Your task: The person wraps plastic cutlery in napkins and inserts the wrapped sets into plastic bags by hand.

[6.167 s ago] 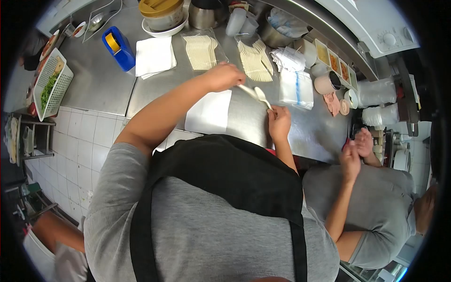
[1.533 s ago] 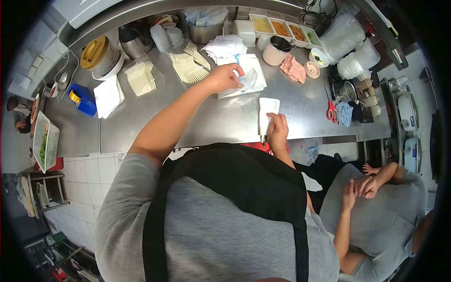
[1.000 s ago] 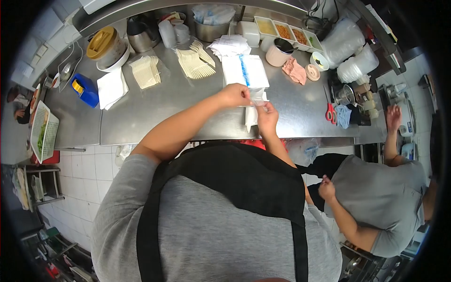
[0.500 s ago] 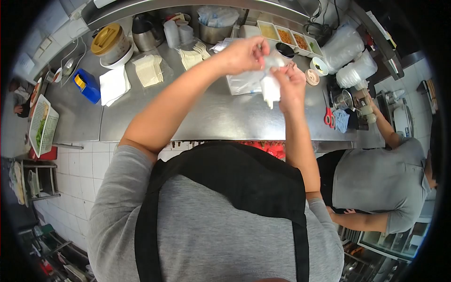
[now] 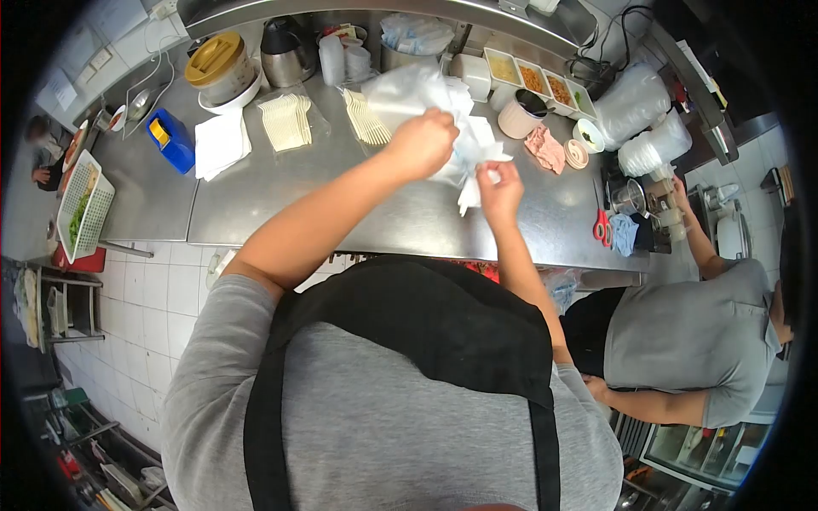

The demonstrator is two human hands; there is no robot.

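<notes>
A thin, whitish plastic bag [image 5: 407, 88] is spread out above the steel counter [image 5: 315, 200]. My left hand [image 5: 426, 145] is closed in a fist on the bag, its fingertips partly hidden. To the right and slightly nearer me, my right hand [image 5: 501, 192] pinches a gathered white part of the same bag between thumb and fingers. A crumpled white end hangs below the pinch. Left of the bag lie wrapped pale cutlery [image 5: 368, 117], apparently forks. What lies under the bag is mostly hidden.
Left on the counter are white napkins [image 5: 223, 143], a blue box [image 5: 172, 140] and a steel jug [image 5: 288, 55]. At right stand white food trays [image 5: 555, 88], a pink cloth [image 5: 545, 148], red scissors [image 5: 602, 228] and stacked plastic containers [image 5: 635, 94]. A co-worker [image 5: 690, 341] stands at right.
The bag has opened out and swung left. My left hand has moved down and left; my right hand has shifted slightly left and down. Both keep hold of the plastic.
</notes>
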